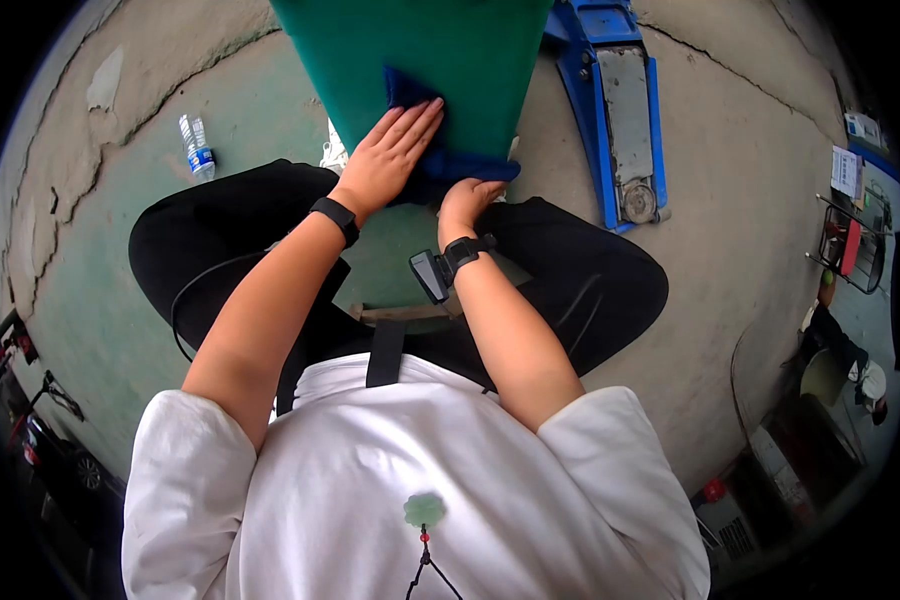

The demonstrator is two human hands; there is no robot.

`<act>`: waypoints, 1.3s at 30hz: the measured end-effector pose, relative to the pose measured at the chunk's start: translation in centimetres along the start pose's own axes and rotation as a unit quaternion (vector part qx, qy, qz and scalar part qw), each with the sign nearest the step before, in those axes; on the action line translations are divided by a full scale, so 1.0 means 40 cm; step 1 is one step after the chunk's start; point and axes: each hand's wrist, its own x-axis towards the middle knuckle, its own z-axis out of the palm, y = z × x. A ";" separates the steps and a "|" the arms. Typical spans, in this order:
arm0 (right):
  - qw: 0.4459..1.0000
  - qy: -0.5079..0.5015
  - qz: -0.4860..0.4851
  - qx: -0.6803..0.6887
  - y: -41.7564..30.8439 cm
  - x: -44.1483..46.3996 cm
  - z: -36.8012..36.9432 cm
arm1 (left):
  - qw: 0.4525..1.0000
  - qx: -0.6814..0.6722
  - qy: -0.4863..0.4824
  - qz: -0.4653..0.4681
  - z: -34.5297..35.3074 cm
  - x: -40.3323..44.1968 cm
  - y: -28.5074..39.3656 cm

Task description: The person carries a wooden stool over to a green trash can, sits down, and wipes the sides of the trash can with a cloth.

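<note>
A green smooth-surfaced panel or table top (pixel 450 50) stands in front of me, between my knees. Across its near edge lies a dark blue cloth (pixel 470 166), partly bunched, with one corner pointing up the green surface. My left hand (pixel 395 155) rests flat on the cloth, fingers stretched out and close together. At the cloth's folded near edge, my right hand (pixel 465 205) has its fingers bent against the fold and appears to grip it; part of those fingers is hidden. A black band is on each wrist, the right one carrying a small grey device (pixel 430 276).
A blue floor jack (pixel 625 125) stands on the concrete right of the green surface. To the left lies a clear plastic bottle (pixel 197 150) with a blue label. Far right are a red-and-black frame (pixel 850 245) and a person (pixel 860 370).
</note>
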 end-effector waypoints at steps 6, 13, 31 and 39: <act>0.979 -0.010 0.199 0.041 -0.113 -0.094 0.066 | 0.995 0.011 -0.101 0.027 0.078 -0.161 0.046; 0.917 -0.118 0.223 0.308 -0.263 -0.109 0.012 | 0.997 0.047 -0.057 -0.009 0.017 -0.105 0.014; 1.000 -0.003 -0.007 -0.005 -0.132 -0.007 -0.005 | 0.997 -0.069 -0.030 0.021 0.024 -0.029 0.078; 0.946 -0.121 0.236 0.188 -0.252 -0.069 0.043 | 0.997 -0.033 -0.026 -0.066 -0.001 -0.087 0.060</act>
